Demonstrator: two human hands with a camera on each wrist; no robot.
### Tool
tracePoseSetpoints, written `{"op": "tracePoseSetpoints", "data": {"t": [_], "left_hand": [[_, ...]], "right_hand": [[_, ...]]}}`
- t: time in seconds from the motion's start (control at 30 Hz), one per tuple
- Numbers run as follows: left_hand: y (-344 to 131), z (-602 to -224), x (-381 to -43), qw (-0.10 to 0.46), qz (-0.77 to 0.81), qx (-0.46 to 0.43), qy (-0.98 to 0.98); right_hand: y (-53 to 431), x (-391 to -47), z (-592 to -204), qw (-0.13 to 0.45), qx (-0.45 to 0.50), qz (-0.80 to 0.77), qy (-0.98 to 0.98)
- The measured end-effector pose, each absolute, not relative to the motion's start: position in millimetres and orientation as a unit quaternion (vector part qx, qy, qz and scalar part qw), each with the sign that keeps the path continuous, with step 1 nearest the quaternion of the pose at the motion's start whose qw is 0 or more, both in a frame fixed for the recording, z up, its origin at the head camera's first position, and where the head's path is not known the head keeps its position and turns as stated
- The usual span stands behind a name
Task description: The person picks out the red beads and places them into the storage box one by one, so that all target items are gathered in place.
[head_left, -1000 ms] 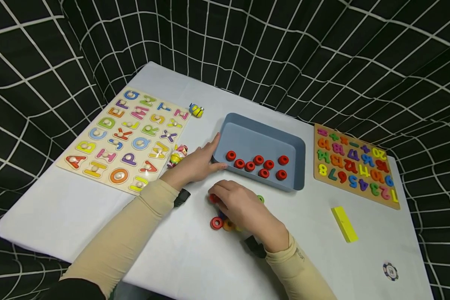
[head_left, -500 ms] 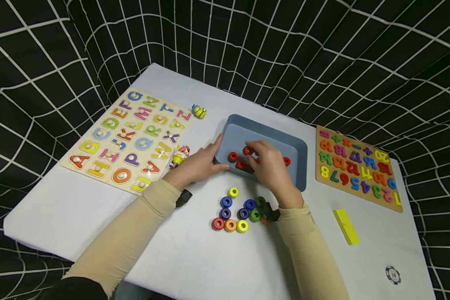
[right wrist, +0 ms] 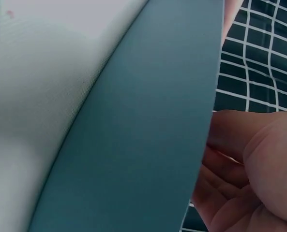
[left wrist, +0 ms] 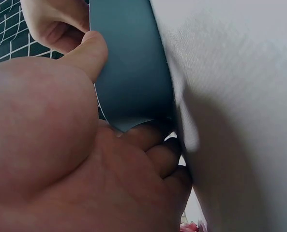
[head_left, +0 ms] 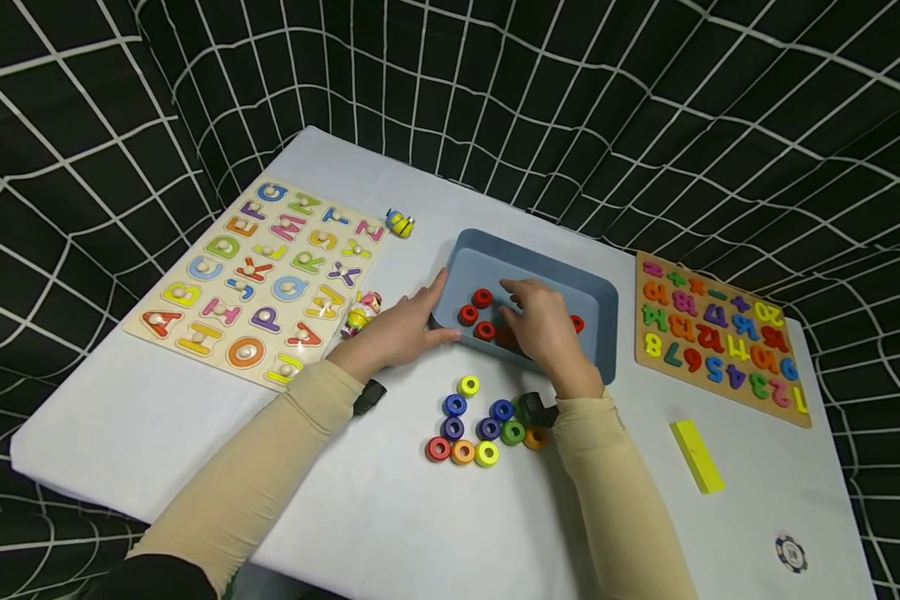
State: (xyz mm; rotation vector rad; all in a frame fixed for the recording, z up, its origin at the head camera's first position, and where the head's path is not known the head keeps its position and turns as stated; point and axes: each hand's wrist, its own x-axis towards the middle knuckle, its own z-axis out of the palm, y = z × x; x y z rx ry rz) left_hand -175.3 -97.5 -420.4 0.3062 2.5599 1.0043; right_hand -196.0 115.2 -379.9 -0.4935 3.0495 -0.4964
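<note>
A blue-grey tray [head_left: 603, 333] holds several red rings, among them one red ring [head_left: 482, 297] behind the others near its left side. My left hand [head_left: 401, 329] holds the tray's near left corner, its thumb along the front wall and fingers against the left side. In the left wrist view, the thumb [left wrist: 92, 53] lies at the rim and other fingers bend below the corner. My right hand [head_left: 547, 325] is over the tray's front part, fingers slightly apart and nothing visible between them. It hides some red rings. In the right wrist view, the tray wall covers its fingertips.
In front of the tray lie several coloured rings, including a yellow ring [head_left: 487, 453] and a red ring [head_left: 438, 449]. A letter board [head_left: 217, 317] and a small figure [head_left: 363, 313] are left. A number board [head_left: 648, 354], yellow block [head_left: 697, 456] and poker chip [head_left: 791, 553] are right.
My right hand took a red ring from the rings in front, carried it into the tray and let it go behind the others. The left hand stayed at the tray corner.
</note>
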Motion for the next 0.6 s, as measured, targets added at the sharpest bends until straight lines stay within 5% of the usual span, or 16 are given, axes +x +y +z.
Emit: {"op": "tracePoseSetpoints", "data": {"t": [0.37, 0.6], "left_hand": [[-98.6, -419.0, -175.2, 0.188, 0.356, 0.113, 0.909], [-98.2, -418.6, -175.5, 0.189, 0.349, 0.112, 0.911]], "right_hand": [[106.7, -154.7, -360.5, -0.041, -0.223, -0.206, 0.952], [93.1, -107.5, -360.8, 0.025, -0.352, -0.189, 0.916]]}}
